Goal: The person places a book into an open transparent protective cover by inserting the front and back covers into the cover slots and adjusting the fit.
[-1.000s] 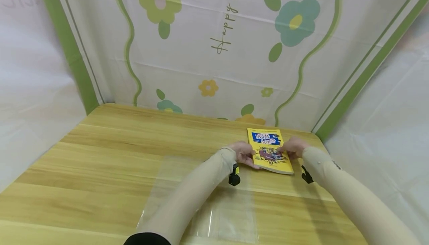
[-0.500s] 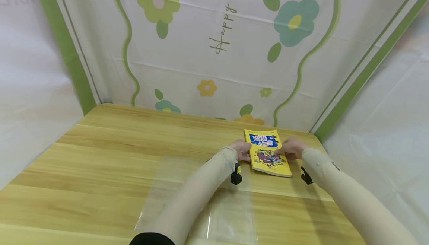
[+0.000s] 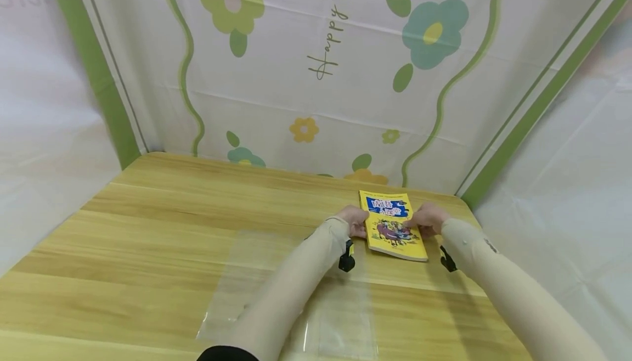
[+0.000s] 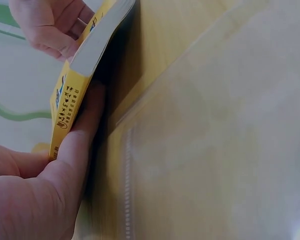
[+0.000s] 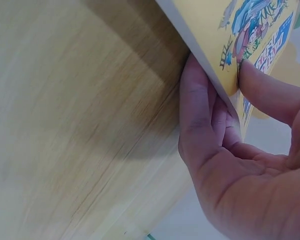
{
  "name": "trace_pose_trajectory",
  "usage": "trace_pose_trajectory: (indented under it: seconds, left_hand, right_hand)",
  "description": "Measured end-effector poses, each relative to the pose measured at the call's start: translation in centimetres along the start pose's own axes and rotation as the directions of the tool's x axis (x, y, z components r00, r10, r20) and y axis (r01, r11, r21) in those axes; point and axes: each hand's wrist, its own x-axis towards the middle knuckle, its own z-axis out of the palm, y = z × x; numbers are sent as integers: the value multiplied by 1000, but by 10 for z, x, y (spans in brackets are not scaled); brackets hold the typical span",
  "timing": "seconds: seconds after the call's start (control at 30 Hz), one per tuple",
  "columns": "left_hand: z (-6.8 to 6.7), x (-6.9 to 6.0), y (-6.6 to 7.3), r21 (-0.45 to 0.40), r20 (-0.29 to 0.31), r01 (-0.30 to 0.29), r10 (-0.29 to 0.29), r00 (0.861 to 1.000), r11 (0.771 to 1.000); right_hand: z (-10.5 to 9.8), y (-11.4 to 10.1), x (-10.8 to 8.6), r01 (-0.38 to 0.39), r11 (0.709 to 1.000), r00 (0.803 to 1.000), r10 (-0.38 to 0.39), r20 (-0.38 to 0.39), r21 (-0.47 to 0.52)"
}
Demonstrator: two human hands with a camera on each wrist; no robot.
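A yellow paperback book with a blue title panel and cartoon figures is held at the right rear of the table. At its spine edge my left hand grips it, fingers beneath and thumb at the cover side; in the left wrist view the spine faces the camera. The right hand pinches the opposite edge, its thumb on the cover and its fingers under the book, as the right wrist view shows. A dark gap in the left wrist view puts the book's near edge off the tabletop.
A transparent plastic sheet or sleeve lies flat on the wooden table, partly under the left forearm. Behind the table hangs a white cloth printed with flowers, close to the book's far edge.
The book has shifted slightly left and toward me, in both hands. My left fingers, earlier seen spread below its near corner, are now tucked more under the spine edge.
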Motion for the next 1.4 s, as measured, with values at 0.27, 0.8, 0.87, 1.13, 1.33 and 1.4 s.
trace_pose_trajectory:
  seconds: [0.27,0.8,0.87,1.13,1.33,1.4]
  left_hand:
    - [0,2,0,63,-38,-8,10,999,998]
    - [-4,10,1,6,17,37,-37,999,999]
    - [-4,10,2,1,27,41,-41,999,999]
    - [-6,5,4,-23,40,65,-64,997,998]
    - [-6,3,4,-56,40,81,-79,996,995]
    - [-6,2,3,-61,39,79,-77,996,995]
  right_hand:
    - [-3,1,2,10,1000,1000,-10,23,20]
    - [-3,3,-4,24,1000,1000,-24,13,10]
    - [-4,3,-4,23,1000,1000,-24,20,19]
    - [-5,5,-3,37,998,998,-39,40,45]
    - [-5,6,-4,39,998,999,-41,32,53]
    - [-5,6,-5,38,998,999,-40,28,53]
